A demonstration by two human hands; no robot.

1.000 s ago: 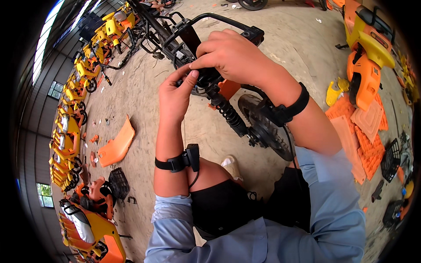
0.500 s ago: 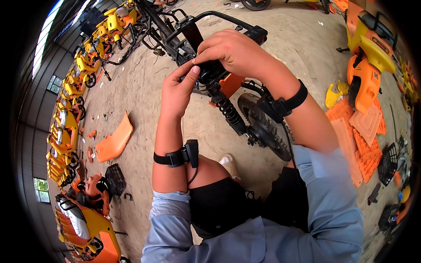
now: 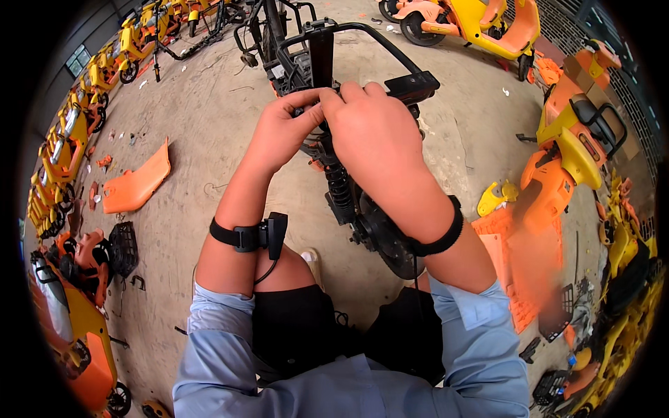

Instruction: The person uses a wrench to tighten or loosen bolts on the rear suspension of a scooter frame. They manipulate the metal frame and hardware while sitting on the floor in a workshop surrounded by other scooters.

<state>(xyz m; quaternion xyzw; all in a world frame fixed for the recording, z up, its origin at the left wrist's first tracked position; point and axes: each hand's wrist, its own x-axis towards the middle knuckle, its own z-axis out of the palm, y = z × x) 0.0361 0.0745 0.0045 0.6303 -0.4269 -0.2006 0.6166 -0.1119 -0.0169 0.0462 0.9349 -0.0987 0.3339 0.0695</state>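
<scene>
A black rack bar (image 3: 373, 29) arches rightward off the bike frame (image 3: 321, 61), over which the left hand (image 3: 282, 132) and right hand (image 3: 378, 132) meet, fingers pinched narrow, on what I can't tell; concrete floor (image 3: 209, 132) runs left past an orange panel (image 3: 139, 182) to yellow scooters (image 3: 129, 43)

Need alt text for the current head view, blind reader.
A person's left hand and right hand meet at a stripped black two-wheeler frame; anything they hold is hidden. Below are a coil shock absorber and a wheel; an orange panel lies on the floor, and yellow scooters line the left side.
</scene>
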